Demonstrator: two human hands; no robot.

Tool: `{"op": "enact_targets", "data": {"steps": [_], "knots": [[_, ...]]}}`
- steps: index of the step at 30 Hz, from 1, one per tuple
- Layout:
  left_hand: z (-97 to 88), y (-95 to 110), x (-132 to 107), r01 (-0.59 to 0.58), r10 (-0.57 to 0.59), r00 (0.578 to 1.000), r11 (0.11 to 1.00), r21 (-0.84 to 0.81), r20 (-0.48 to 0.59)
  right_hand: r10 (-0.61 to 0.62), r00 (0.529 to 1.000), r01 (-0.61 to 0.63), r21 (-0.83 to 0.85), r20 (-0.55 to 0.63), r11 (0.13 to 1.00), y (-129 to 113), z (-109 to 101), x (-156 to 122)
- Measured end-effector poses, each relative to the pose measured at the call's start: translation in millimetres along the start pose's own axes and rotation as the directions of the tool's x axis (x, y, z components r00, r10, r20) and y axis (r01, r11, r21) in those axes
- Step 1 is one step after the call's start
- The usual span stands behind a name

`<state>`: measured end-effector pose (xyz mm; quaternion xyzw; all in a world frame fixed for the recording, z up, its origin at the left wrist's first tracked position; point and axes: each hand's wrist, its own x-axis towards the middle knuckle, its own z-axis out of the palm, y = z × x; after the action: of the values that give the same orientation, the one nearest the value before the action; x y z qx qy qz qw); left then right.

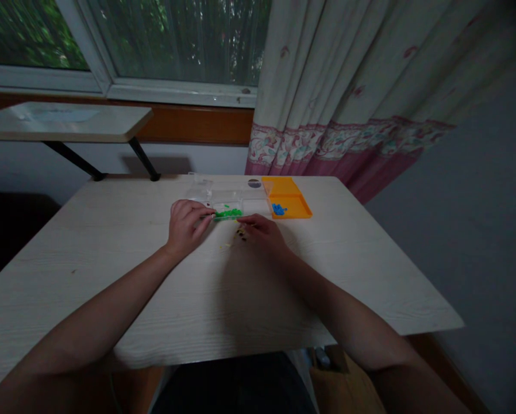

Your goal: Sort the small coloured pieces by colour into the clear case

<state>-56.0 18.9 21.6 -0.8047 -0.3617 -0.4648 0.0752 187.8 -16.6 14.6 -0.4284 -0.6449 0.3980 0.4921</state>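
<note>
Green pieces lay in a clear box, left hand at its rim, right hand beside dark bits, both curled, grips unclear; picking seemed underway, next needing a light pinch.

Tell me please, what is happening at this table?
A person works with small pieces at a table. The left hand has its fingertips at the clear box, next to the green pieces. The right hand is in front, beside dark and yellow bits. Blue pieces lie in the open orange box. What either hand holds is too small to tell.
</note>
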Motion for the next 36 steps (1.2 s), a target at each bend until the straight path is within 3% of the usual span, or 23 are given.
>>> {"op": "enact_targets", "data": {"steps": [5,11,26,36], "knots": [[1.6,-14.1,1.6,0.063,-0.063,0.998,0.997,0.046,0.012,-0.068,0.993,0.055,-0.131,-0.095,0.990,1.9,-6.3,2.5],[5.2,-29.2,0.7,0.172,-0.172,0.985,0.984,0.043,0.001,-0.149,0.981,0.107,-0.295,-0.125,0.950,4.3,-10.0,4.7],[17.7,-53.9,-7.7,0.316,-0.322,0.946,0.941,0.124,0.031,-0.183,0.975,0.129,-0.348,-0.127,0.929,10.3,-11.0,4.8],[19.2,-54.2,-8.6,0.329,-0.337,0.939,0.938,0.109,0.066,-0.179,0.976,0.126,-0.355,-0.121,0.926,14.1,-11.6,5.8]]}}
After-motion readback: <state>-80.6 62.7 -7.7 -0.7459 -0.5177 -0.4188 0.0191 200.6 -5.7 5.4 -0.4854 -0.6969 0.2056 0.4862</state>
